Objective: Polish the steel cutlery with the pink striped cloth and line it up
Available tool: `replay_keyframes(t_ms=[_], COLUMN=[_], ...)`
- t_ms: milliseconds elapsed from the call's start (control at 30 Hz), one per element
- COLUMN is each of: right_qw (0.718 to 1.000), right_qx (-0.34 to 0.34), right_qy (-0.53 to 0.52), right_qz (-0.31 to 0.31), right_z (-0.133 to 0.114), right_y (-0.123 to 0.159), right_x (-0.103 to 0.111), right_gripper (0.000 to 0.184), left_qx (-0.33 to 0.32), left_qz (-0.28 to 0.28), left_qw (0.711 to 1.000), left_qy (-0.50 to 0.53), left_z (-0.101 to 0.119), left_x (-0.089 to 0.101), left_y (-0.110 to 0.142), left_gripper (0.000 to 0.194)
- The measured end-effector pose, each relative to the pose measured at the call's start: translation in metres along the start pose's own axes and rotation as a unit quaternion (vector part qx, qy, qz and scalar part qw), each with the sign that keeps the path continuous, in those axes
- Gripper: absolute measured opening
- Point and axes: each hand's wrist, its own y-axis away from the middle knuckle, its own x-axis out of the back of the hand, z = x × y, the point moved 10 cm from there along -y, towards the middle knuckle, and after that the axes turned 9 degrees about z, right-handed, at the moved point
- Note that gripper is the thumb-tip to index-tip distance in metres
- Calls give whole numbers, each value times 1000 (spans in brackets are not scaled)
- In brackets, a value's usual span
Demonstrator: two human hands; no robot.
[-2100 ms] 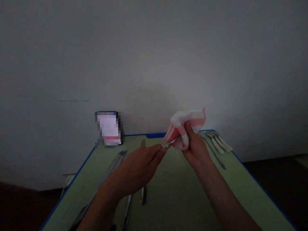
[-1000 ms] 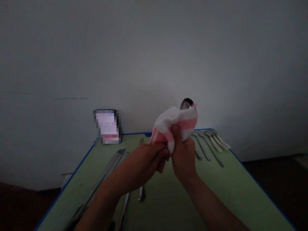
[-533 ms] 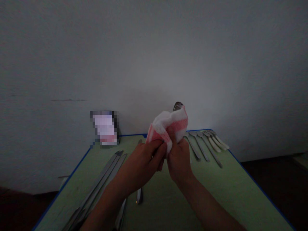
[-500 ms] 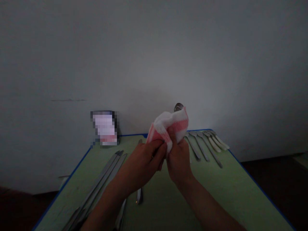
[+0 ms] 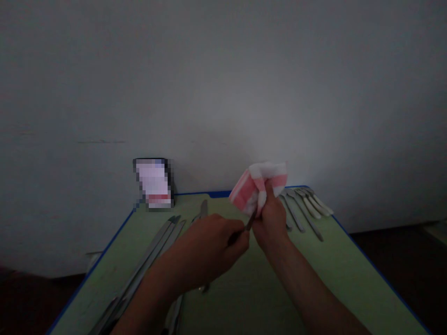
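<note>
The metal utensil [image 5: 251,220] lies just ahead of your left fingertips, its far end hidden in the striped cloth [image 5: 245,190]. Your left hand [image 5: 211,249] pinches the handle; your right hand [image 5: 274,215] grips the cloth. Risk noted: cloth drag against a weak left pinch could drop the utensil onto the green tabletop [image 5: 251,300] below your fingers.

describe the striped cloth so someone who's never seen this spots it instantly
Find the blue-edged green tabletop before the grey wall. Above its far part, the right hand grips a bunched cloth, with a slim utensil running from it to the left hand. Its pink and white stripes set it apart from the plain cutlery lying nearby.
</note>
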Motion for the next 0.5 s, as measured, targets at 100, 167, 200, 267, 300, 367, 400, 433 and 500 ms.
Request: replay_keyframes(t_ms=[100,167,200,267,300,367,400,433,500], right_qw=[999,998,997,997,998,996,992,989,990], right_qx=[10,18,22,17,10,-10,-21,-35,-71], right_qy=[10,49,68,71,47,-32,-69,-92,-99], right_qz=[-40,-46,-36,-29,-40,-83,-101,-107,-76], right_z=[0,1,1,-1,-2,-9,-12,-15,-13], right_y=[7,12,13,14,14,14,13,10,3], right_x=[-9,-11,-9,-10,-13,-23,-27,-29,-22], right_gripper=[35,37,38,39,39,38,38,39,38], left_qx=[26,43,51,66,72,79,83,88,94], left_qz=[-17,-1,16,51,66,83,88,90,91], left_qw=[997,991,988,983,982,982,982,983,986], left_qy=[74,130,148,161,160,152,144,133,108], left_z=[-3,-4,-4,-7,-8,-10,-12,-14,-17], left_x=[-3,-4,-3,-1,0,3,6,8,13], left_y=[-1,-4,-6,-8,-9,-9,-9,-8,-7], left_gripper=[36,32,31,30,30,32,33,35,36])
